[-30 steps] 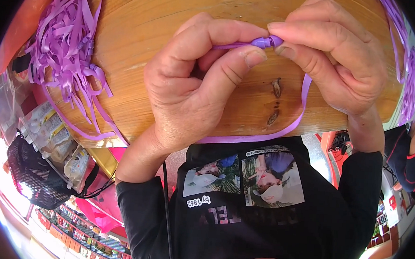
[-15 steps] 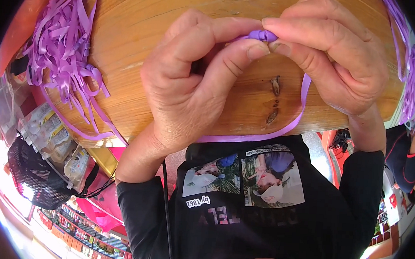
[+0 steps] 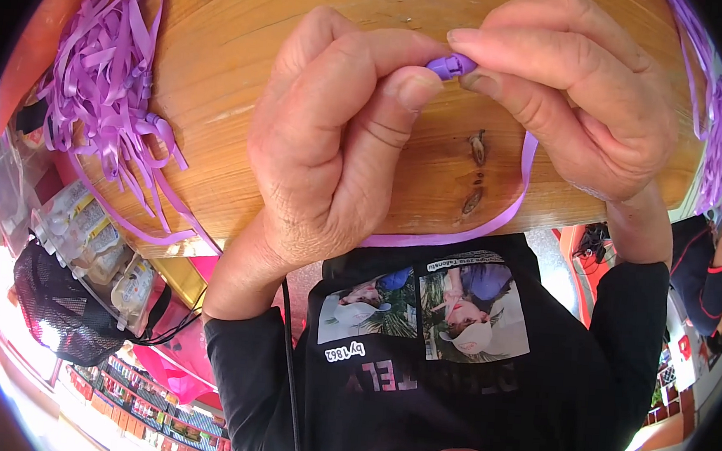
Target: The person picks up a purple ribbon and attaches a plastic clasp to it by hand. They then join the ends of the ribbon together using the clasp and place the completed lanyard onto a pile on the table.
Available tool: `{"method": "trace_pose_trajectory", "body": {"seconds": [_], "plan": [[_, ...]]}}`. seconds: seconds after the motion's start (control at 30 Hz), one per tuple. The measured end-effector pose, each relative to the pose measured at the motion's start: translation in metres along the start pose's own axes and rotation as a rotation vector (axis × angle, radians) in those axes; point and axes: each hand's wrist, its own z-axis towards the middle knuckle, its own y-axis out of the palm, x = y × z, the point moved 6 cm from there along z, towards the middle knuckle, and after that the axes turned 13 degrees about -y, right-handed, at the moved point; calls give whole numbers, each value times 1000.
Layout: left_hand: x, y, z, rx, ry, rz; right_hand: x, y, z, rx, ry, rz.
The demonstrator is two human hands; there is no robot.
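Observation:
A small purple plastic lanyard buckle [image 3: 451,66] is held above the table between both my hands. The thumb and forefinger of my left hand [image 3: 321,140] pinch its left end. At its right end, my right hand [image 3: 584,94] grips with thumb and index finger. A slot shows in the middle of the buckle, and its two ends sit together in line. From behind my right hand, a purple ribbon [image 3: 480,230] hangs in a curve along the table's near edge and passes behind my left wrist.
A tangled heap of purple ribbon lanyards [image 3: 109,86] lies at the left of the wooden table [image 3: 222,60]. More purple ribbons [image 3: 720,140] hang at the right edge. Beyond the left side are a clear plastic organizer [image 3: 99,247] and a black mesh bag [image 3: 62,306]. Another person [image 3: 701,271] is at far right.
The buckle has shifted slightly left and tilted, its right end higher. My left thumb has moved left and uncovers more of it. The ribbon heap looks the same.

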Motion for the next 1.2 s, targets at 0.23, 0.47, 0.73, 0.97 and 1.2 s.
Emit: {"method": "trace_pose_trajectory", "body": {"seconds": [0.23, 0.47, 0.73, 0.97, 1.2], "plan": [[-16, -1, -2, 14, -236, -215, -3, 0, -3, -7, 10, 9], [-16, 3, -2, -16, -208, -273, 2, 1, -8, 53, -39, 85], [-27, 7, -9, 8, -377, -659, 6, 8, 7, -39, -135, 208], [-26, 13, -10, -32, -417, -825, -5, 6, 0, 151, -206, 46], [-22, 16, -8, -56, -415, -869, -8, 2, -2, 175, -272, 34]]}}
